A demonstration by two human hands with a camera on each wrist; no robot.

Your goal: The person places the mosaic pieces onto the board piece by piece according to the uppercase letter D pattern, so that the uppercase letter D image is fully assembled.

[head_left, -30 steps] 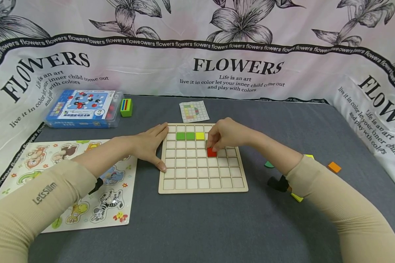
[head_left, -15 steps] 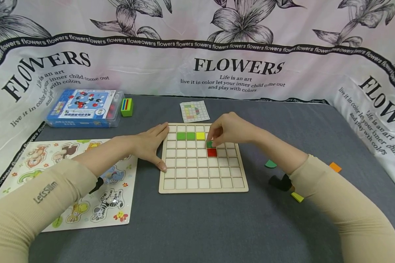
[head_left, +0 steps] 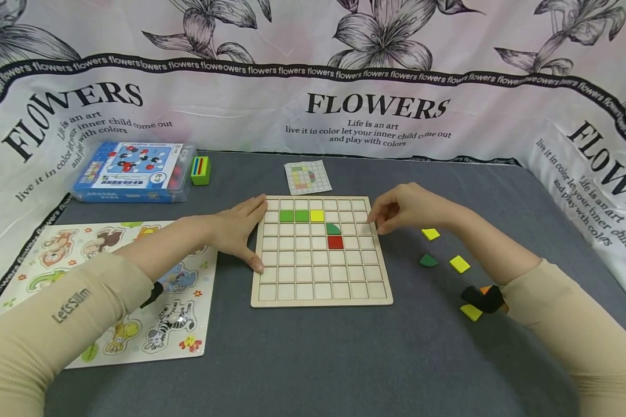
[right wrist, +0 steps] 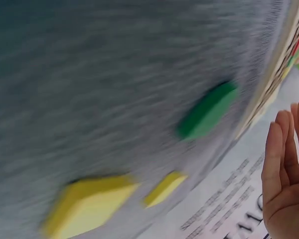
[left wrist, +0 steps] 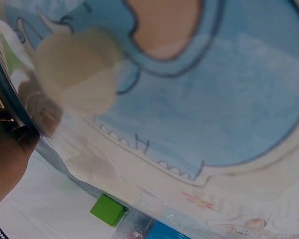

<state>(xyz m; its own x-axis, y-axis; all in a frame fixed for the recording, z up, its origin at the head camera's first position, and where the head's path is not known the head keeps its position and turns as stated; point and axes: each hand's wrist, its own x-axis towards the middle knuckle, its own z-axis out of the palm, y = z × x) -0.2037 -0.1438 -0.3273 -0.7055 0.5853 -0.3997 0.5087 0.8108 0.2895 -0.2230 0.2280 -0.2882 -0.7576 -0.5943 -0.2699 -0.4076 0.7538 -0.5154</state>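
Note:
A wooden grid board (head_left: pixel 313 291) lies mid-table. My left hand (head_left: pixel 237 230) rests along its left edge, fingers spread and thumb lower down. In the board's cells sit two green squares (head_left: pixel 294 216), a yellow square (head_left: pixel 317 216), a green rounded piece (head_left: pixel 332 229) and, just below that, a red square (head_left: pixel 335 242). My right hand (head_left: pixel 409 207) is at the board's right edge, its fingers loosely bent and holding nothing. Beyond it lie another green rounded piece (head_left: pixel 428 260) and yellow pieces (head_left: pixel 459 264). The right wrist view shows this hand's fingers (right wrist: pixel 274 149) nearly straight.
A printed pattern card (head_left: pixel 308 177) lies behind the board. An animal puzzle board (head_left: pixel 151 347) is under my left forearm. A blue box (head_left: pixel 133 174) and a small green block (head_left: pixel 200 171) stand back left. An orange piece (head_left: pixel 485 289) is partly hidden by the black wrist strap.
My right hand put the green rounded piece into the cell above the red square, let go and moved right to the board's edge. My left hand stayed put.

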